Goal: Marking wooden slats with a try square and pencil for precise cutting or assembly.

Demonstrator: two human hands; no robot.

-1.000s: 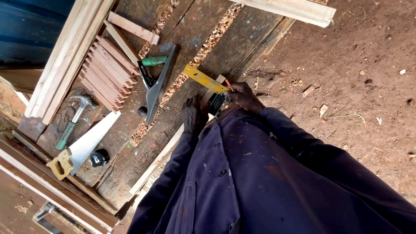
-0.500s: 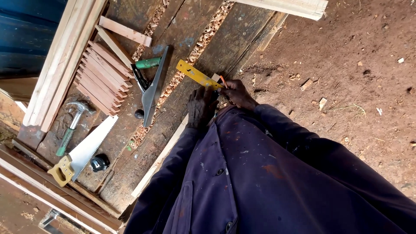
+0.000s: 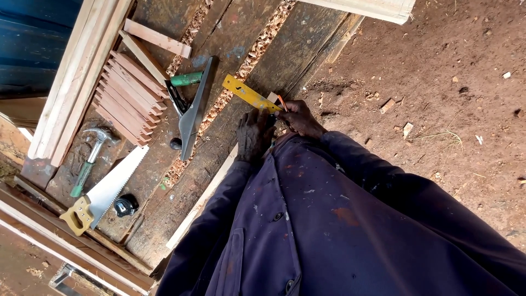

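Head cam, steep down, near workbench (image 3: 307,60)

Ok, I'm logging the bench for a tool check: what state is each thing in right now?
Yellow square: flat on the bench, pressed by the left hand.
Pencil: gripped in the right hand, tip at the square.
Hand plane: lying idle.
Handsaw: lying flat.
Hammer: lying flat.
Short slats: stacked in a row.

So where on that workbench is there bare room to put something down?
Bare plank lies between the metal plane and the yellow ruler, apart from a line of shavings, and again below the plane toward the black tape measure. It is crowded around the slat stack, hammer and handsaw, and under both hands at the ruler.
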